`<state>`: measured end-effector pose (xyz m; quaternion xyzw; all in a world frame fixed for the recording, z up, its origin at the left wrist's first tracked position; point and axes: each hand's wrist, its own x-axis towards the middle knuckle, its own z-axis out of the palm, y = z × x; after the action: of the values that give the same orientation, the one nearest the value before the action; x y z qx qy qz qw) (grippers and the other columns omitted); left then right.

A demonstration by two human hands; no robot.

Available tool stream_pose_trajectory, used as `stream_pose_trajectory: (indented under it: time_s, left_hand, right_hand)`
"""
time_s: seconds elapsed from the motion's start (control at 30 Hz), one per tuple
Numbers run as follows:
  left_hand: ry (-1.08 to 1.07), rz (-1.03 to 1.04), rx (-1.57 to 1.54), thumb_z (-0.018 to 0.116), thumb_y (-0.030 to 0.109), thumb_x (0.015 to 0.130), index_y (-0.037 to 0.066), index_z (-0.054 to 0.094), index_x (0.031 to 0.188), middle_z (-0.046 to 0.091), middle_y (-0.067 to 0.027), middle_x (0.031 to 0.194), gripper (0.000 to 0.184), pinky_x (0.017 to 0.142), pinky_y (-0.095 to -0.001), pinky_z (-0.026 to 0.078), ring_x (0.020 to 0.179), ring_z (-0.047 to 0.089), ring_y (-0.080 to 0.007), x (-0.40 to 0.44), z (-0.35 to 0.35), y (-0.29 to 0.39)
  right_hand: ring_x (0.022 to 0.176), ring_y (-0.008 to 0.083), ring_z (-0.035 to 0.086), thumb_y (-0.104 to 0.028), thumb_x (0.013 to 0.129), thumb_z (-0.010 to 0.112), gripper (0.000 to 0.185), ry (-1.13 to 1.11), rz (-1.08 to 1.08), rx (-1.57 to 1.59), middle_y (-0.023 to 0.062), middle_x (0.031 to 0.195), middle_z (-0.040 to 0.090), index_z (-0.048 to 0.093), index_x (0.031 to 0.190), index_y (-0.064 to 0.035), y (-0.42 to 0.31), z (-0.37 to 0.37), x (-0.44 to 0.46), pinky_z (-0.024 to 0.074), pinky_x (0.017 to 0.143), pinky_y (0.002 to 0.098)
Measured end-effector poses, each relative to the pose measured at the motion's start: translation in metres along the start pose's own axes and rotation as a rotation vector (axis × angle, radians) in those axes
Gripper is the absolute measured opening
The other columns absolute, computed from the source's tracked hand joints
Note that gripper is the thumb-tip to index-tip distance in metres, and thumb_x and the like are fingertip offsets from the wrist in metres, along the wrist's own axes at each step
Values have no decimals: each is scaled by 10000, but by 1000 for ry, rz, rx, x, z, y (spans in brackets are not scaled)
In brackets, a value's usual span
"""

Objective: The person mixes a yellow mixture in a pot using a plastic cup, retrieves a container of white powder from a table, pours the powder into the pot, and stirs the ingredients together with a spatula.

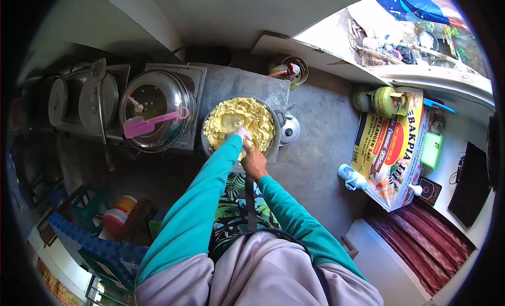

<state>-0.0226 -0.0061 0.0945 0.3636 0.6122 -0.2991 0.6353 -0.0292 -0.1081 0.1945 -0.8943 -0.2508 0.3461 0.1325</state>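
A large metal pot (205, 139) full of crumbly yellow mash (259, 119) stands at the near edge of the counter. Inside it, my left hand (242, 132) is closed and reaches down toward a pale, translucent round shape (231, 122) in the mash. Whether that shape is a tool or a plastic covering, I cannot tell. My right hand (254, 163) is closed close by my left wrist, over the pot's near side. What its fingers grip is hidden. Both arms wear green sleeves.
A lidded pan (181, 98) with a pink spatula (144, 126) lies left, beside further pots and a long metal turner (99, 77). A kettle (290, 130) is right of the pot. Gas cylinders (388, 101), a printed box (392, 148) and a blue-white flask (351, 176) are farther right.
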Motion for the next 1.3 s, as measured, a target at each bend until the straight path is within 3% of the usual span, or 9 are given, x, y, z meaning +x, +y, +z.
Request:
stream_pose_trajectory:
  time_s: [0.1,0.23,0.27,0.37,0.43,0.6,0.77,0.9,1.3]
  left_hand:
    - [-332,272,-320,565,244,623,9,576,595,541,-145,552,236,474,-319,400,449,481,-261,25,9,-27]
    - [-700,-117,-801,517,310,711,39,568,793,589,-123,731,288,711,-315,447,695,554,-253,5,13,-55]
    - [-569,-121,-921,560,358,661,43,571,638,576,-140,610,316,490,-307,426,488,514,-249,-13,24,-52]
    - [-574,-44,-873,552,339,669,42,571,673,577,-140,633,298,519,-325,436,520,524,-256,10,19,-55]
    - [-581,-31,-617,546,326,674,41,570,696,578,-140,649,287,539,-338,443,541,530,-261,51,13,-47]
    - [-389,-113,-55,532,294,687,38,569,755,580,-141,688,267,588,-368,460,594,545,-273,39,5,-22]
    - [-529,-144,-364,531,229,686,23,554,772,566,-149,683,224,545,-393,470,556,532,-282,1,-20,-53]
    - [-443,-61,-497,569,67,670,-10,489,899,550,-175,751,254,457,-296,447,506,510,-194,-4,-35,-78]
    - [-606,-144,-872,540,86,738,23,466,829,532,-121,728,133,469,-300,439,526,509,-176,-57,-25,-107]
  right_hand:
    - [630,333,590,-73,695,464,492,-58,-197,-230,176,697,588,516,1151,-251,12,-25,7,456,536,435]
    - [569,248,599,-137,736,479,186,-226,-579,-676,116,650,591,564,862,-31,-36,-107,-13,420,406,364]
    - [569,248,599,-137,736,479,186,-230,-579,-678,116,650,591,564,862,-31,-34,-95,-7,420,406,364]
    - [583,232,606,-141,735,477,168,-350,-494,-809,99,654,595,552,857,-52,-16,-43,22,434,436,343]
    - [606,253,613,-128,728,476,170,32,-530,-646,113,665,598,543,859,-44,-2,-28,23,454,476,358]
    - [731,352,603,-108,729,492,244,-161,-183,-288,201,759,601,538,955,-29,-10,-33,18,466,610,440]
    - [640,322,596,-350,690,655,369,-446,239,687,203,758,610,642,966,-105,35,-38,6,469,576,397]
    - [609,343,586,-206,710,596,200,261,183,60,211,689,590,655,841,-67,109,7,14,463,554,402]
    - [676,337,566,-134,722,532,105,592,115,-48,149,763,533,603,689,-65,99,27,96,433,577,441]
